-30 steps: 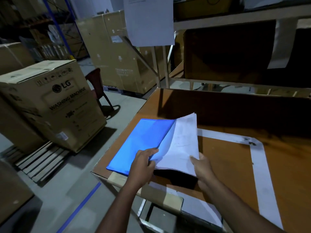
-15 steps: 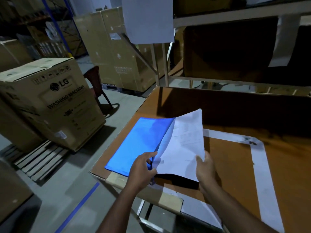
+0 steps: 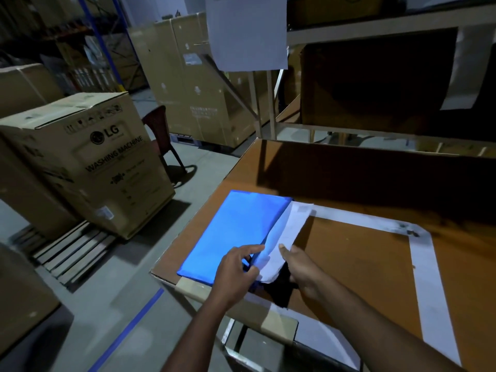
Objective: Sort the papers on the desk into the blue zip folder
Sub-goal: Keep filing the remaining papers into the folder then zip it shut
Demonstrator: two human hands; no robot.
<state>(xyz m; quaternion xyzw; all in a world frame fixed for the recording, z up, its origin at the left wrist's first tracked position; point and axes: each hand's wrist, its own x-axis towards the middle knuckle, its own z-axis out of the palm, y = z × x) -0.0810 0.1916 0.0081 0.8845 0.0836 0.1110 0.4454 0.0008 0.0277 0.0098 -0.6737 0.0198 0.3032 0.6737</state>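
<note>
From the head view, your left hand (image 3: pixel 236 267) pinches the folder's (image 3: pixel 236 232) near right edge, fingers curled. Just right of it, your right hand (image 3: pixel 298 267) holds the papers (image 3: pixel 284 237), which slant down into the folder's open side. The folder lies flat on the tabletop (image 3: pixel 362 264), at its left edge.

The papers' (image 3: pixel 284 237) near end was hidden behind both hands, the top edge cut off the hanging sheet (image 3: pixel 247 30), box (image 3: pixel 88 162) small print too blurry.
</note>
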